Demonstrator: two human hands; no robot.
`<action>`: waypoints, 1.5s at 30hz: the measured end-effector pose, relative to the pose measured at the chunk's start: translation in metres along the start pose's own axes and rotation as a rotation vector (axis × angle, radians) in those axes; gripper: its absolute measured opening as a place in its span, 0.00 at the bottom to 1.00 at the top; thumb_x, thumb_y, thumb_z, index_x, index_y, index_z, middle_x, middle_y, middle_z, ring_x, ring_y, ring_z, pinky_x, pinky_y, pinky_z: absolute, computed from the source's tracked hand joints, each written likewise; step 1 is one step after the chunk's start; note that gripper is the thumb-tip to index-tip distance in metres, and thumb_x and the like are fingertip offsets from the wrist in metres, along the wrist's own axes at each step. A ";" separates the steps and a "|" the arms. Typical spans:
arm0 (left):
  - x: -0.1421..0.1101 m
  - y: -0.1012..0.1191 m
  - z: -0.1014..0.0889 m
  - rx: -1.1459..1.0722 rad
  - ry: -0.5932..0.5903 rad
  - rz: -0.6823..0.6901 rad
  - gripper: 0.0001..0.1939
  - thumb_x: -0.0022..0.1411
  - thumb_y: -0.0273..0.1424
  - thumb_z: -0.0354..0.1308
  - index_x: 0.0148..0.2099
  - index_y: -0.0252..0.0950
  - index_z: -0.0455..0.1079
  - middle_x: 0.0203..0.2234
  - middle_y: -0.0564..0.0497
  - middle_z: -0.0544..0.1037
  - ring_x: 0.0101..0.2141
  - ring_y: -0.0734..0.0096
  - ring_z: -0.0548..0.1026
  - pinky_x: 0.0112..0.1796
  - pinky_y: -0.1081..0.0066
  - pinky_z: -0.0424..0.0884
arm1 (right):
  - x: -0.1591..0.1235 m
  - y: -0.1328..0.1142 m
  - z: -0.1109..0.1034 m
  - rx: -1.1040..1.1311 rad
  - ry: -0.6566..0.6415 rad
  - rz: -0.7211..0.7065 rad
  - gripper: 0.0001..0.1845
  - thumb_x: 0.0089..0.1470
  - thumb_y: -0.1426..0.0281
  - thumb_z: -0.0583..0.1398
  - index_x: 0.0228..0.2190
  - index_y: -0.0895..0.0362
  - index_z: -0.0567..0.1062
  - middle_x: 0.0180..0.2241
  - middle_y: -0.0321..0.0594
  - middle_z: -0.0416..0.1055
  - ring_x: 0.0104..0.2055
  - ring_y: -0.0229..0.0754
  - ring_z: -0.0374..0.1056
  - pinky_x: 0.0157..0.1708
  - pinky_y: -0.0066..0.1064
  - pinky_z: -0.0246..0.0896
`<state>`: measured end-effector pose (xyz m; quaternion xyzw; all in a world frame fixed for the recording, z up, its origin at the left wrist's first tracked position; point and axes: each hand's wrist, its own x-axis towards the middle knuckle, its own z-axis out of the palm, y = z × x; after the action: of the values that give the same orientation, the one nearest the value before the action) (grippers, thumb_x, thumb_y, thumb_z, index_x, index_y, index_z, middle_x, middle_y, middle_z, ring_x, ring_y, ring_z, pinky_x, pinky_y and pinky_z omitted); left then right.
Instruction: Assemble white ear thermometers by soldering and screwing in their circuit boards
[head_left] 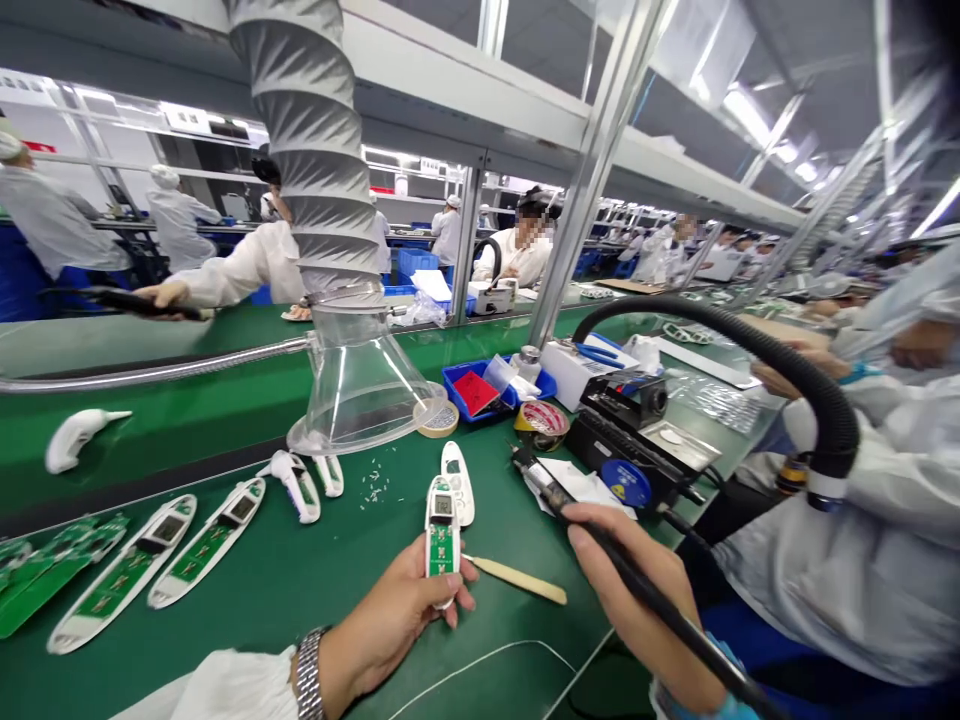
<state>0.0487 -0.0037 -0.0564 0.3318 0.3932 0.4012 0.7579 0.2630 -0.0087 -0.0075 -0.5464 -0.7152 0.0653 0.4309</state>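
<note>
My left hand (394, 620) holds a white thermometer housing (442, 535) upright, fingers wrapped round its lower end. A green circuit board with a small grey display shows inside it. Behind it lies a white shell half (459, 480). A cream-coloured stick (521, 580) with a thin tip lies on the green mat beside my left fingers. My right hand (645, 585) is closed round a black pen-shaped tool (600, 545) that looks like a soldering iron. Its front end points away from me, over white paper (581, 480), apart from the housing.
A clear fume hood (360, 390) hangs over the mat. Several open housings (124, 580) and circuit boards lie left. Tape (541, 425), a blue tray (499, 385) and a black device (622, 450) stand ahead. A black hose (750, 345) arches right, near a co-worker's sleeve (862, 550).
</note>
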 end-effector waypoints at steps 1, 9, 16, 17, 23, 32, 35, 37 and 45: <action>0.000 0.000 0.000 0.005 -0.001 0.000 0.17 0.47 0.28 0.63 0.40 0.32 0.64 0.30 0.49 0.72 0.26 0.76 0.69 0.26 0.75 0.61 | 0.009 0.009 -0.001 -0.028 0.016 0.038 0.09 0.54 0.64 0.55 0.36 0.53 0.72 0.34 0.36 0.74 0.33 0.40 0.70 0.32 0.27 0.65; -0.004 0.000 0.000 -0.158 -0.038 0.023 0.18 0.60 0.41 0.51 0.43 0.31 0.65 0.26 0.48 0.72 0.23 0.75 0.67 0.22 0.76 0.61 | 0.067 0.059 0.005 -0.094 -0.107 0.045 0.14 0.49 0.64 0.57 0.38 0.55 0.72 0.33 0.37 0.73 0.36 0.44 0.70 0.38 0.34 0.64; -0.001 0.002 0.002 -0.243 -0.027 0.069 0.21 0.63 0.43 0.46 0.42 0.29 0.67 0.29 0.45 0.73 0.25 0.72 0.70 0.25 0.74 0.65 | 0.009 0.017 -0.003 -0.020 0.177 0.164 0.14 0.51 0.58 0.56 0.36 0.54 0.69 0.23 0.34 0.68 0.22 0.38 0.65 0.22 0.27 0.61; -0.002 0.003 0.002 -0.253 -0.017 0.077 0.20 0.63 0.42 0.47 0.41 0.29 0.67 0.31 0.43 0.74 0.27 0.70 0.71 0.28 0.72 0.66 | -0.001 0.010 -0.002 0.050 0.208 0.174 0.13 0.50 0.58 0.57 0.34 0.54 0.70 0.24 0.35 0.68 0.23 0.38 0.65 0.22 0.26 0.61; -0.002 0.005 0.000 -0.311 0.007 0.066 0.16 0.61 0.36 0.53 0.48 0.31 0.66 0.38 0.42 0.75 0.39 0.62 0.74 0.43 0.64 0.67 | -0.038 -0.016 0.021 0.617 0.178 0.389 0.11 0.52 0.60 0.56 0.31 0.55 0.70 0.18 0.34 0.62 0.19 0.36 0.60 0.18 0.25 0.59; -0.001 0.003 -0.002 -0.356 -0.062 0.106 0.13 0.62 0.34 0.53 0.46 0.33 0.68 0.40 0.44 0.76 0.42 0.64 0.73 0.47 0.63 0.65 | -0.043 -0.027 0.040 0.611 -0.001 0.423 0.13 0.53 0.59 0.55 0.31 0.55 0.69 0.17 0.32 0.62 0.19 0.35 0.60 0.18 0.24 0.58; -0.001 0.003 -0.001 -0.353 -0.074 0.107 0.13 0.62 0.34 0.53 0.47 0.32 0.68 0.40 0.43 0.76 0.42 0.64 0.73 0.47 0.63 0.65 | -0.041 -0.025 0.043 0.563 -0.018 0.379 0.12 0.54 0.59 0.55 0.32 0.55 0.69 0.18 0.33 0.63 0.20 0.35 0.61 0.20 0.23 0.60; -0.001 0.003 -0.001 -0.347 -0.076 0.106 0.13 0.62 0.34 0.53 0.46 0.32 0.69 0.40 0.43 0.76 0.43 0.64 0.72 0.47 0.63 0.65 | -0.040 -0.024 0.044 0.550 -0.013 0.363 0.12 0.54 0.59 0.54 0.32 0.55 0.69 0.18 0.33 0.64 0.20 0.35 0.61 0.20 0.23 0.61; -0.004 0.005 0.001 -0.329 -0.085 0.110 0.13 0.64 0.34 0.50 0.47 0.32 0.68 0.43 0.43 0.75 0.43 0.64 0.72 0.50 0.62 0.64 | -0.040 -0.023 0.047 0.508 -0.023 0.326 0.11 0.55 0.60 0.54 0.32 0.55 0.69 0.19 0.33 0.66 0.21 0.35 0.62 0.20 0.22 0.61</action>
<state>0.0461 -0.0049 -0.0505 0.2411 0.2712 0.4865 0.7947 0.2152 -0.0338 -0.0454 -0.5281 -0.5838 0.3166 0.5292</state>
